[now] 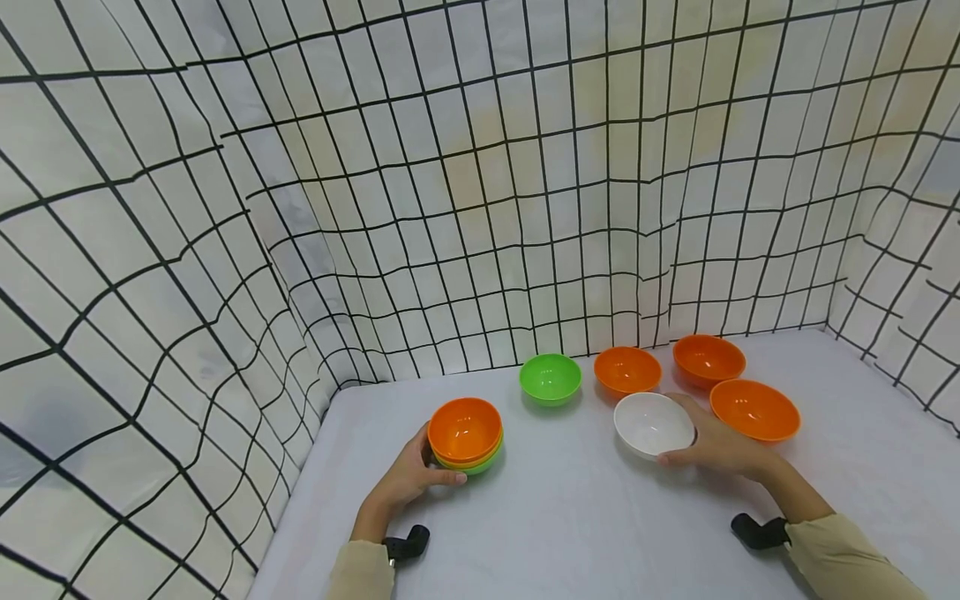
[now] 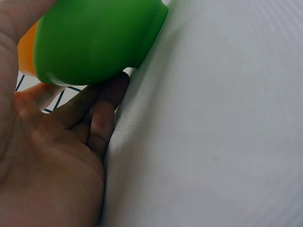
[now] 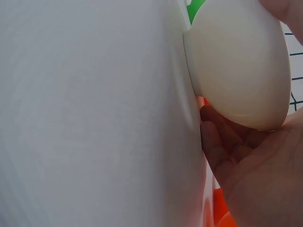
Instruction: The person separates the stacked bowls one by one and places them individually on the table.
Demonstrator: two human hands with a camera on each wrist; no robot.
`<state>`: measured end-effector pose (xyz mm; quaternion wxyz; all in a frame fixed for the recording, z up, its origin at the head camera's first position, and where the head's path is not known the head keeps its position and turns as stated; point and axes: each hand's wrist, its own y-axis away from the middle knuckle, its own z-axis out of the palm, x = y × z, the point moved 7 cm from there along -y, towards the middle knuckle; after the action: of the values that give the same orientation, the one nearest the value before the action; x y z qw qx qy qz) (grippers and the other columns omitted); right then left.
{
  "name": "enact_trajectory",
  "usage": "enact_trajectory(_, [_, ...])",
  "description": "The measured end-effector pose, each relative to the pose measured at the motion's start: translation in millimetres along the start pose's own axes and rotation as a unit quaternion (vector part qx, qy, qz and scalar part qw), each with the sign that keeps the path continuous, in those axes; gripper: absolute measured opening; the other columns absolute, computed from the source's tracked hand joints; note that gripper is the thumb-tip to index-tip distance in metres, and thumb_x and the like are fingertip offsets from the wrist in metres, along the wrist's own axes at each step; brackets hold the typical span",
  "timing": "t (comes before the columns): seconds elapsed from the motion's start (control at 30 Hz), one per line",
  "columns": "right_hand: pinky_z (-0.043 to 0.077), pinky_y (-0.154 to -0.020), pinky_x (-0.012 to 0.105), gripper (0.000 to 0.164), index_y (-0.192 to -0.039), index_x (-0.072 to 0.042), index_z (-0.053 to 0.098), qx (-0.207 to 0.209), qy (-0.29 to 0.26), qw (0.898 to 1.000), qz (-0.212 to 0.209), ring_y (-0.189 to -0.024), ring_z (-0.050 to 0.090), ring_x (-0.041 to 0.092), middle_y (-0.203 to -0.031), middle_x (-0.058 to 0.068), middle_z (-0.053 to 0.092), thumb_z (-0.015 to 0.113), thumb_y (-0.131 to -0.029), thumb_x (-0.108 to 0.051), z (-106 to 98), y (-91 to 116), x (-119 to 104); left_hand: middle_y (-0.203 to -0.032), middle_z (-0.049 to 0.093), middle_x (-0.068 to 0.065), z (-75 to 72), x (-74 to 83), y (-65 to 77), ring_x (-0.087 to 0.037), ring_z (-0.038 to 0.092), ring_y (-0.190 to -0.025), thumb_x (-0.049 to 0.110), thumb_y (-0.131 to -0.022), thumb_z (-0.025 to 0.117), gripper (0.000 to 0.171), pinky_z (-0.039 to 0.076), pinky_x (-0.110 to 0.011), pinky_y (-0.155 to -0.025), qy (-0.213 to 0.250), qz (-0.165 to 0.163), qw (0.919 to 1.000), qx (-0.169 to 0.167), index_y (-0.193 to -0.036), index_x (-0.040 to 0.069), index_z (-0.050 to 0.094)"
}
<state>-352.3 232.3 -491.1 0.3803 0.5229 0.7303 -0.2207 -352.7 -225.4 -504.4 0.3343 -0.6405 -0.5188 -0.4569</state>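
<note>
On the left of the white table, my left hand holds a stack of nested bowls by its side, thumb in front and fingers behind. An orange bowl is on top, a yellowish rim shows below it, and a green bowl forms the bottom. Farther right, my right hand grips a white bowl around its right side. The right wrist view shows the base of that white bowl at the tabletop, with fingers curled beside it. The bowl's inside is bare in the head view.
A single green bowl stands at the back middle. Orange bowls stand to its right: one behind the white bowl, one at the back, and one just beyond my right hand. A white wall with black grid lines encloses the table.
</note>
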Motion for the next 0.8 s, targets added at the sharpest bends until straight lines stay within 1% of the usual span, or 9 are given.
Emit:
enact_trajectory(0.3, [0.045,-0.107,0.068,0.109,-0.160,-0.013,0.018,0.000,-0.006,1.000,0.001,-0.137,0.039,0.043,-0.158,0.021,0.033,0.084,-0.079,-0.045,0.7,-0.2,-1.3,-0.161,0.044,0.000,0.1,0.0,0.0,-0.030,0.033,-0.154,0.020,-0.073,0.094,0.104,0.017,-0.061,-0.127,0.001,0.000,1.0000,0.000,-0.158,0.023,0.034])
enact_trajectory(0.53, [0.044,-0.107,0.069,0.111,-0.161,-0.013,0.017,-0.003,-0.007,1.000,0.008,-0.138,0.039,0.044,-0.159,0.022,0.032,0.085,-0.079,-0.045,1.1,-0.5,-1.6,-0.159,0.046,-0.001,-0.4,-0.7,0.1,-0.030,0.035,-0.153,0.020,-0.073,0.094,0.102,0.017,-0.061,-0.127,-0.005,0.003,1.0000,-0.002,-0.157,0.023,0.036])
enact_trajectory(0.8, [0.043,-0.107,0.070,0.111,-0.161,-0.013,0.016,-0.003,-0.005,1.000,0.006,-0.138,0.038,0.044,-0.159,0.022,0.031,0.084,-0.080,-0.045,1.2,-0.5,-2.0,-0.160,0.045,0.000,-0.4,-1.8,-0.5,-0.030,0.034,-0.153,0.021,-0.073,0.094,0.102,0.018,-0.061,-0.127,-0.008,0.003,1.0000,-0.004,-0.157,0.024,0.036])
